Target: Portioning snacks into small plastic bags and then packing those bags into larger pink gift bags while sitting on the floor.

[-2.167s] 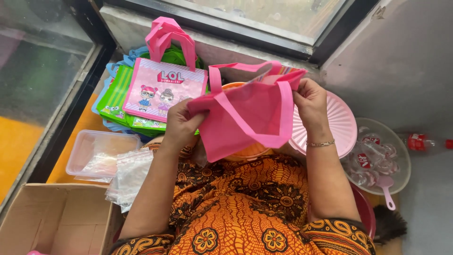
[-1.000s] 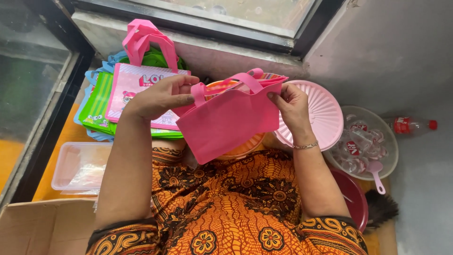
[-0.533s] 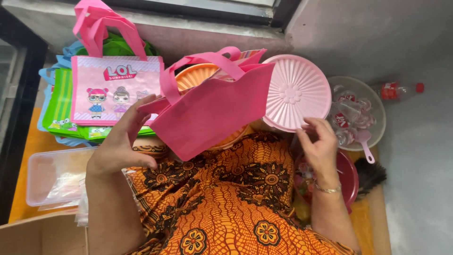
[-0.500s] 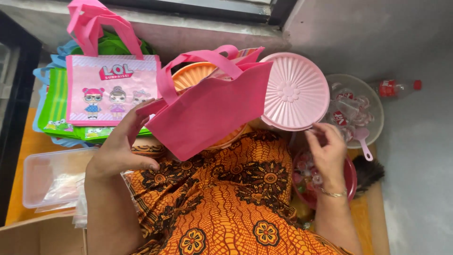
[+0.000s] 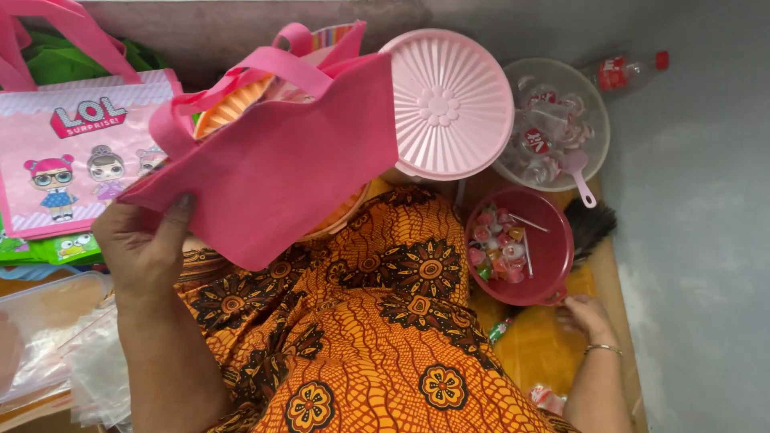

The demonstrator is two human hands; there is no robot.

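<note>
So, my left hand [image 5: 144,240] has a firm grip on the plain pink tote bag's [image 5: 281,168] lower corner, held above my lap | right hand [image 5: 585,317] loose, fingers touching the red candy bowl's [image 5: 553,240] rim on the floor.

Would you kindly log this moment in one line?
left hand: holds pink bag | right hand: by red bowl, empty
</note>
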